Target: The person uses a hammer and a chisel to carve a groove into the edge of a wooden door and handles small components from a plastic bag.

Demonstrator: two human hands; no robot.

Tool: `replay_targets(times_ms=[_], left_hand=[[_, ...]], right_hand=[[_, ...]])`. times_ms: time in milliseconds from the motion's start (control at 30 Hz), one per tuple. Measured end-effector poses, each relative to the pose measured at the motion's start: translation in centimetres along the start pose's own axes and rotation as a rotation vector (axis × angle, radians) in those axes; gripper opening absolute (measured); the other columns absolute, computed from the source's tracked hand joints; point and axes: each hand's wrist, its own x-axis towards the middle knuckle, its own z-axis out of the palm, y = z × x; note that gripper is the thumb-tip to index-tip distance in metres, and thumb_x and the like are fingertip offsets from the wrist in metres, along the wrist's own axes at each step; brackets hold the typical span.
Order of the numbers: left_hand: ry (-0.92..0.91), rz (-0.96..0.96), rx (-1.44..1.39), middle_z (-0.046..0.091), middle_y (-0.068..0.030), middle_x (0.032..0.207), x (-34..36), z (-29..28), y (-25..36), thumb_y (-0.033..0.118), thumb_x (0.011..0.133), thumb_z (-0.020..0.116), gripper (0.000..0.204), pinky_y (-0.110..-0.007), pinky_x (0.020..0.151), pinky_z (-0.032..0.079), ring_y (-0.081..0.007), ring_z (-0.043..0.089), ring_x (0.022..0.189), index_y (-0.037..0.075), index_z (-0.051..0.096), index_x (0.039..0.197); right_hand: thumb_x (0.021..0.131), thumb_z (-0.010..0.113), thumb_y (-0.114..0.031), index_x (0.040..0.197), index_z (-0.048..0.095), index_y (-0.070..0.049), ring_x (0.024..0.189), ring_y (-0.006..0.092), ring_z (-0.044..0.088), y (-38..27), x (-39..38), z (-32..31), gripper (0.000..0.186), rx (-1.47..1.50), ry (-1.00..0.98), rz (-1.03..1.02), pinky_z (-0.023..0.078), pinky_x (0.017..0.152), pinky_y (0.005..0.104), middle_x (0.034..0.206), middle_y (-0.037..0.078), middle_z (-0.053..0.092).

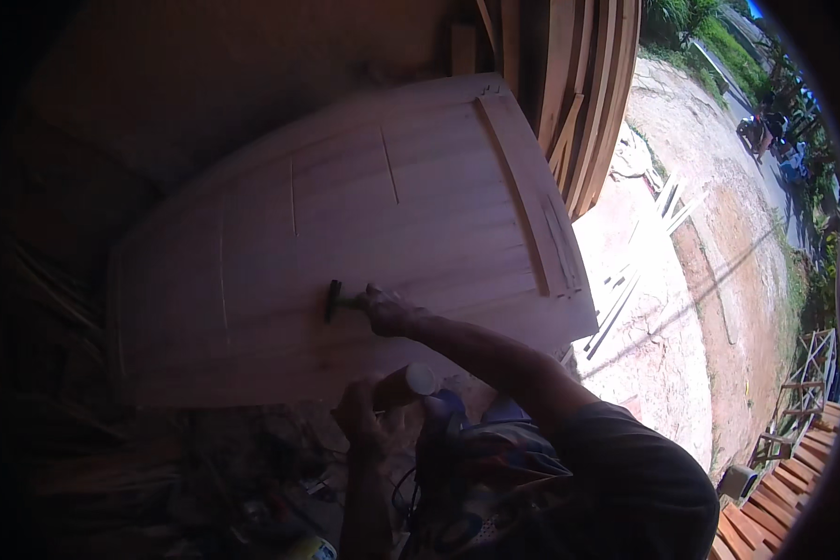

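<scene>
A large pale wooden panel (411, 233) made of joined boards lies tilted in front of me, with thin slots cut in it and a curved strip along its right side. My right hand (383, 310) reaches onto the panel and grips a small dark green tool (332, 301), whose head rests on the wood. My left hand (364, 415) is below the panel's near edge and is closed around a tan bottle with a white cap (409, 383), held tilted.
Long wooden boards (579, 103) lean upright behind the panel at the right. Loose strips (625, 289) lie on the sunlit dirt ground to the right. Dark clutter covers the floor at lower left. Wooden slats (784, 504) stand at the lower right.
</scene>
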Motion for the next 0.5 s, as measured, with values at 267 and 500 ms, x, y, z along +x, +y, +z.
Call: replay_targets(times_ms=[267, 500], left_hand=[[-0.207, 0.195, -0.292, 0.064, -0.0093, 0.079, 2.5, 13.1, 12.9, 0.012, 0.072, 0.080, 0.025, -0.042, 0.063, 0.054, -0.0317, 0.068, 0.076, 0.009, 0.065, 0.092], [-0.444, 0.372, -0.399, 0.062, -0.0085, 0.075, 1.9, 28.4, 23.6, 0.012, 0.067, 0.077, 0.027, -0.046, 0.066, 0.053, -0.0328, 0.067, 0.073, 0.012, 0.065, 0.090]], right_hand=[[0.098, 0.062, -0.029, 0.132, 0.056, -0.001, 0.087, 0.0178, 0.063, 12.5, -24.8, -11.1, 0.045, 0.708, 0.480, 0.305, 0.050, 0.078, 0.0374, 0.090, 0.011, 0.067], [0.101, 0.057, -0.020, 0.125, 0.055, -0.003, 0.057, 0.0019, 0.043, 24.9, -45.8, -14.0, 0.029, 0.863, 0.749, 0.605, 0.035, 0.048, 0.0221, 0.071, -0.006, 0.047]])
